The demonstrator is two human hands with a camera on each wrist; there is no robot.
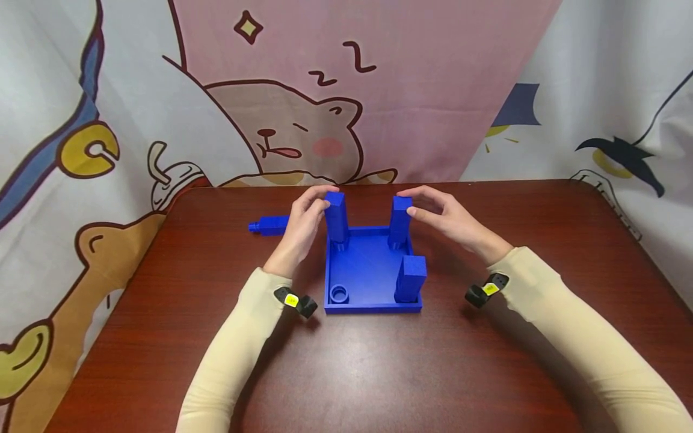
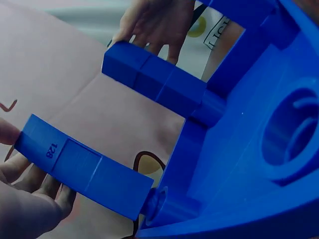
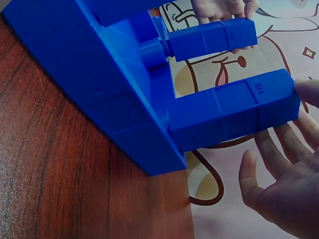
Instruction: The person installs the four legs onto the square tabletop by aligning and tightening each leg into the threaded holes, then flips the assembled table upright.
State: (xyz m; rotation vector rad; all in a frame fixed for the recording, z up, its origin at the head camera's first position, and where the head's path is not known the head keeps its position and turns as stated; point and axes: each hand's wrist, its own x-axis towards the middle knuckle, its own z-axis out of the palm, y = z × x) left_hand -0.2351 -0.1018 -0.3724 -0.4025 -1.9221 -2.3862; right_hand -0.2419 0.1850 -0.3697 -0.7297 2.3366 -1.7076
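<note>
A blue square tray-like tabletop (image 1: 369, 261) with raised edges lies rim up on the table. My left hand (image 1: 302, 225) pinches the top of the back left leg (image 1: 337, 221), a square blue post. In the left wrist view, part of its threaded end (image 2: 148, 204) shows at the socket. The thumb and fingers of my right hand (image 1: 453, 221) hold the top of the back right leg (image 1: 400, 219), which stands upright in its corner. Another blue leg (image 1: 411, 278) stands in the front right corner. At the front left corner is a bare round socket (image 1: 339, 294).
A further blue leg (image 1: 272, 225) lies on its side on the brown table (image 1: 346, 367), left of the tray and partly behind my left hand; its threaded end points left. A printed cloth (image 1: 422, 90) hangs behind the table's far edge.
</note>
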